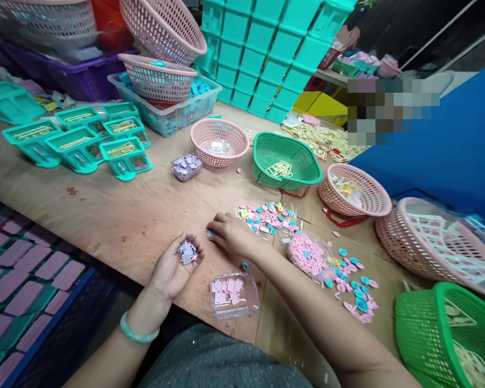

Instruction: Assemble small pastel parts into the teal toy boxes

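Note:
My left hand (178, 268) is cupped palm up, its fingers curled around a heap of small lavender plastic squares (188, 252), with a little pink among them. Just to the right and farther forward, my right hand (229, 231) is closed in a pinch on a small lavender square (209, 233) over the wooden table. A clear plastic box (235, 308) holding pink squares (227, 291) sits in front of my body, below the right forearm. More lavender squares fill a small clear box (186, 167) beyond my hands.
Pink and blue small parts (270, 215) lie loose beside a round tub of pink pieces (307, 255). Baskets, including a green one (286, 159), line the far side. Teal trays (125, 156) stand at left, stacked teal crates (258, 54) behind. A person's blurred-out area is at right.

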A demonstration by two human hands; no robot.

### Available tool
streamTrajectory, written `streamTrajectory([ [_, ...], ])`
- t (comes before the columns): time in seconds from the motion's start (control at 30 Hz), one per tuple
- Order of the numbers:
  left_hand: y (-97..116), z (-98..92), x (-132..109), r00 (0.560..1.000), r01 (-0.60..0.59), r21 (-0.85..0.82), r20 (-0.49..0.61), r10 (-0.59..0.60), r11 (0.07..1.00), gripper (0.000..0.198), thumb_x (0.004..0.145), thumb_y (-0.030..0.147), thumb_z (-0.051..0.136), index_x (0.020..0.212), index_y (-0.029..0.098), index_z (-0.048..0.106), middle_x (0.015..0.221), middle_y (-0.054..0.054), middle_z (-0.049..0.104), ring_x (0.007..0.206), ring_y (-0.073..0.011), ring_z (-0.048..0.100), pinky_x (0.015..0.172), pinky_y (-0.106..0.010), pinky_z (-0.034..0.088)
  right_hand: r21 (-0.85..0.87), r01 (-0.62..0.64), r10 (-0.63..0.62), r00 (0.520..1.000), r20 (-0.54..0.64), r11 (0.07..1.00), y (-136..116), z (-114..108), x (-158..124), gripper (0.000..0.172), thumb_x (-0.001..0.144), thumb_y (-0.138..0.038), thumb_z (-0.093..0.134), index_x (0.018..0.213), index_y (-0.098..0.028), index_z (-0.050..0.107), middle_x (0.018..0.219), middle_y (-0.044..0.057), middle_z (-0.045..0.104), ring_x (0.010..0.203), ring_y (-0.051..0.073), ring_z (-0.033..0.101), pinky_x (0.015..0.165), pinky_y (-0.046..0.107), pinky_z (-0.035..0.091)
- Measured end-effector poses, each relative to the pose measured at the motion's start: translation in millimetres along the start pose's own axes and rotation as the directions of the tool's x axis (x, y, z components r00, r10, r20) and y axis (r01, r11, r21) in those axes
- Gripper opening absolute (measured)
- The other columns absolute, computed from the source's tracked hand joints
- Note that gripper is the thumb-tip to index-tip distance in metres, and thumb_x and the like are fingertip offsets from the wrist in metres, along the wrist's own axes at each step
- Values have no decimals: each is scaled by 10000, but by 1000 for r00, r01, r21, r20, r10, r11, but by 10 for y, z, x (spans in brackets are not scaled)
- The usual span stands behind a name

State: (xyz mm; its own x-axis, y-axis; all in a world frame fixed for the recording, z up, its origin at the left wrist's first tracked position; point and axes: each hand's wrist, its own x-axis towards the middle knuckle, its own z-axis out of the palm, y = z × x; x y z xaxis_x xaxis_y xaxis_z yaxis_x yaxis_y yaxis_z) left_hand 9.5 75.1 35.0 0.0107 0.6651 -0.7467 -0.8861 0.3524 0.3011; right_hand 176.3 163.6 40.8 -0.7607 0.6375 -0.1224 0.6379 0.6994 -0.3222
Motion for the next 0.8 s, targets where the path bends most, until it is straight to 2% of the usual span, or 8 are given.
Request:
streamTrajectory([
  [0.13,-8,-22,-41,999,-44,72,-2,44,996,285,994,130,437,876,81,692,833,-105,738,755,-185,736,714,-319,641,-3,-76,76,997,12,997,-90,23,130,122,941,-181,575,979,-161,690,1016,107,647,971,220,576,848,317,454],
  [0.27,-33,-11,-87,997,-76,87,1,76,993,305,997,128,413,920,71,702,972,-151,761,921,-234,751,797,-341,642,222,-78,79,997,5,972,-121,77,176,138,828,-51,601,891,-163,648,920,55,625,871,177,574,764,267,449],
  [0.33,-59,7,-102,994,-104,66,-6,105,992,318,1000,129,404,894,74,699,967,-154,764,927,-229,751,798,-333,641,371,-43,73,995,-68,928,-171,71,143,166,815,-9,576,846,-166,620,871,26,609,824,149,565,747,248,449],
  [0.43,-88,46,-102,990,-143,13,11,143,990,348,1013,152,384,880,84,698,933,-137,767,852,-193,751,780,-312,642,605,67,57,981,-183,794,-200,-37,18,163,850,-76,615,980,-175,619,912,9,632,824,132,587,756,247,479],
  [0.5,-87,70,-88,995,-94,-17,38,94,995,360,1020,176,379,878,92,698,931,-130,767,817,-185,749,770,-316,644,678,122,50,972,-228,725,-113,-151,-92,245,885,-164,642,1127,-191,612,1015,25,662,871,136,618,782,264,503],
  [0.53,-81,79,-80,998,-49,-26,45,50,998,361,1020,185,382,869,94,697,932,-132,766,812,-189,750,757,-317,645,668,118,72,965,-250,735,-38,-201,-145,259,903,-191,638,1161,-196,615,1048,38,669,892,142,628,800,279,508],
  [0.63,-52,92,-59,998,62,-36,31,-61,997,357,1015,194,405,817,94,685,889,-130,759,785,-197,751,672,-279,637,471,21,129,950,-283,882,202,-240,-269,176,925,-151,598,1078,-185,678,1007,71,680,914,177,628,852,334,495],
  [0.8,-1,82,-69,997,78,-40,21,-77,996,375,1020,200,396,793,98,677,823,-114,743,746,-183,744,640,-261,629,234,84,-63,993,-95,969,184,28,-286,220,937,-131,584,1129,-187,674,1094,100,646,998,197,596,866,319,470],
])
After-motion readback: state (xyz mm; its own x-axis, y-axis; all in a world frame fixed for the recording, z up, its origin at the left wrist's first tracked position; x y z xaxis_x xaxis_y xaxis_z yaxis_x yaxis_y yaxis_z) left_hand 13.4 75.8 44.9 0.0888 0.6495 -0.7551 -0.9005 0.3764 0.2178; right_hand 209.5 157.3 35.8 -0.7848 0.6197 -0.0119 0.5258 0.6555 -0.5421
